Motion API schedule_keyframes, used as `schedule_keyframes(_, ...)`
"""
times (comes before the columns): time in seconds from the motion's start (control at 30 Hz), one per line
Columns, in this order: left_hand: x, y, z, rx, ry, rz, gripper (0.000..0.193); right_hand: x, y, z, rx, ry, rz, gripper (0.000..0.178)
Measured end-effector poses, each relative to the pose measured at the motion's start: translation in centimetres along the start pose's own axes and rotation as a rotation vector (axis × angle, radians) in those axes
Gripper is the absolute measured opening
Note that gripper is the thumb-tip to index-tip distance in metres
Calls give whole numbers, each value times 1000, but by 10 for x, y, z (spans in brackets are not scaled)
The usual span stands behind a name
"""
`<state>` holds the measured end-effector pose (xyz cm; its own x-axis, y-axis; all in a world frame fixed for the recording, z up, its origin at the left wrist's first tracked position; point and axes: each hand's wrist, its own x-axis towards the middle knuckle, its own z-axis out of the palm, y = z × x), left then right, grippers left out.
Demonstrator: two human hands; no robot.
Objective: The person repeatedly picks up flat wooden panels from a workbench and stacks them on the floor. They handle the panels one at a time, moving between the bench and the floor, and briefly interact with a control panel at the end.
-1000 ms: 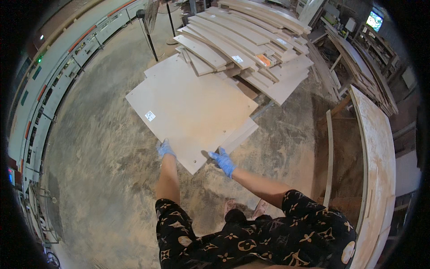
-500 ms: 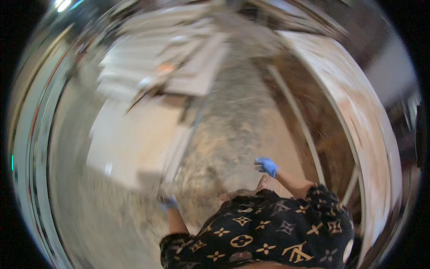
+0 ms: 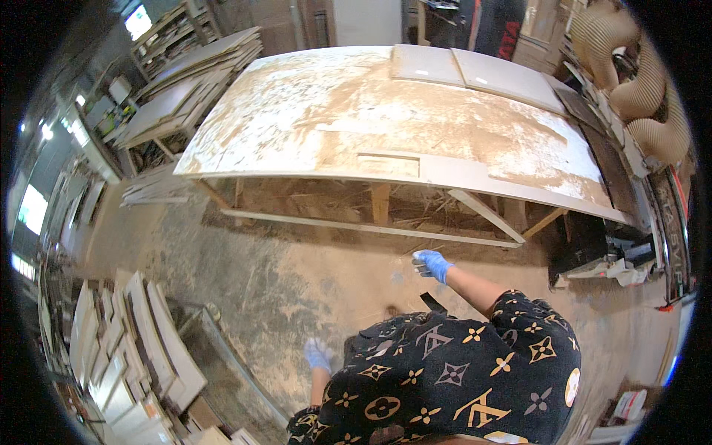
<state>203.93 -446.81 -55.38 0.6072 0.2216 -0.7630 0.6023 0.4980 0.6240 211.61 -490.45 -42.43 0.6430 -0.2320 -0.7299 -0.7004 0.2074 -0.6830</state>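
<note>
My right hand (image 3: 432,265), in a blue glove, hangs over the floor in front of a large worktable (image 3: 311,133). Its fingers are loosely bent and apart, and I see nothing in them. Low beside my body is my left hand (image 3: 317,354), gloved too and slightly blurred, with its finger pose unclear. The tabletop is pale and dusted with brown sawdust. Near its front edge lies a light strip with a rectangular cutout (image 3: 389,163). Two pale panels (image 3: 426,65) lie along the far edge. Neither hand touches the table.
Pale boards (image 3: 141,348) are stacked at the lower left, beside a metal rail (image 3: 230,352). More sheets (image 3: 174,104) lie piled at the far left. A ribbed beige hose (image 3: 645,81) curves at the far right. Sawdust covers parts of the floor (image 3: 274,274).
My view has swung right, so the table now stretches across ahead and the board stacks sit at lower left. My left hand, earlier beside the boards, is now nearer my body.
</note>
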Motion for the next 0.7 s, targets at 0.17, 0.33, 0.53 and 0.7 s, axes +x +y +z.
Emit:
schedule_keyframes(0.17, 42, 121, 174, 140, -171, 43, 43, 64, -93, -49, 231, 27, -48, 26)
schedule_keyframes(0.33, 64, 193, 313, 285, -263, 108, 44, 108, -184, -89, 549, -171, -168, 23)
schedule_keyframes(0.53, 70, 287, 463, 417, -562, 265, 39, 128, -302, -114, 804, 83, -234, 13)
schedule_keyframes(0.7, 82, 316, 563, 648, -672, 307, 32, 182, -362, -161, 1064, -234, -203, 19)
